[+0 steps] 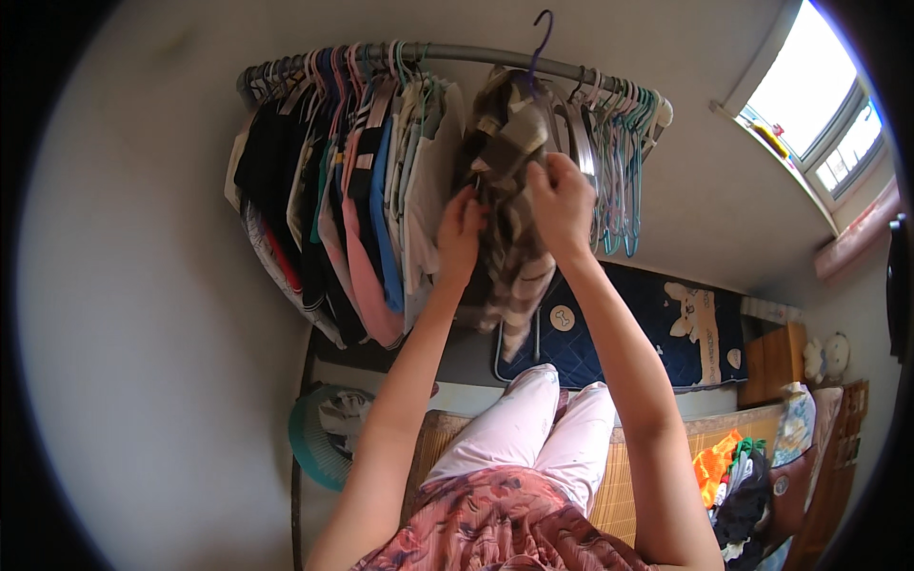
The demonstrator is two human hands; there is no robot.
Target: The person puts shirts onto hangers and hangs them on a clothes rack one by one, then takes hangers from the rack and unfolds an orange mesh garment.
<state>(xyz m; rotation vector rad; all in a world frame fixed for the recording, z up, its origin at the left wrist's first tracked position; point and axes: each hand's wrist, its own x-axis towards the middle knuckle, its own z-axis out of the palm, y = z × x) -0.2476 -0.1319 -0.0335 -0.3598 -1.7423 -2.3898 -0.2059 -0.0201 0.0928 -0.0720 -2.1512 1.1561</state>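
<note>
A brown, grey and white plaid shirt (525,235) hangs on a purple hanger (544,44) in front of the clothes rail. The hanger's hook rises above the rail and looks free of it. My right hand (564,207) pinches the front of the shirt between thumb and fingers. On the other side of the front, my left hand (459,232) has its fingers curled at the shirt's edge, slightly blurred. The upper part of the shirt is bunched, and its lower end dangles above my knees.
The grey rail (457,51) carries many garments (343,214) at left and several bare hangers (625,171) at right. Below lie a dark blue patterned mat (621,335) and a teal basket (321,442) with cloth inside. Loose clothes (739,492) lie on the bamboo bed mat (618,492).
</note>
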